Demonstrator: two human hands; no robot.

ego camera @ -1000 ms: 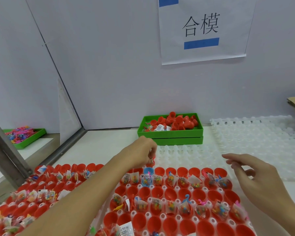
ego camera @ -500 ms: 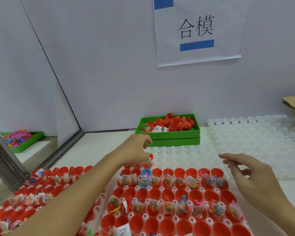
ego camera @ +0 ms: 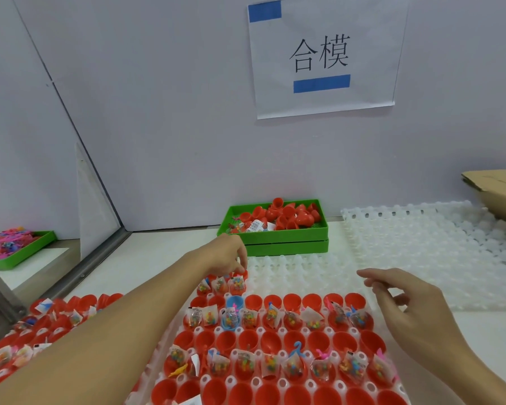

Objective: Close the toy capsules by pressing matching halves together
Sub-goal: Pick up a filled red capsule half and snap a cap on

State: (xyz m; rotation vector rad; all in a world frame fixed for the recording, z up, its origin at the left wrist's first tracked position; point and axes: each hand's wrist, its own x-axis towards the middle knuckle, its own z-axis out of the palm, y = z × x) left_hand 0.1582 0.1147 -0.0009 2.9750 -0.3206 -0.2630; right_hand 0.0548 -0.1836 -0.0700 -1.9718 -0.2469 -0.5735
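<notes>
Bright even light, soft shadows, wide-angle edge distortion.

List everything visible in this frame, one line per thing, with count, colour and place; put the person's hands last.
capsule halves in trays: many, red, a few blue, front centre and left; some hold toy bags
loose capsule halves: pile, red, in green bin
green bin: two stacked, back centre
white trays: several, empty, right and centre
second green bin: one, far left, colourful toys
paper sign: one, white with blue bars, wall
cardboard box: one, brown, right edge
left hand: reaching to filled halves
right hand: open, above tray
</notes>
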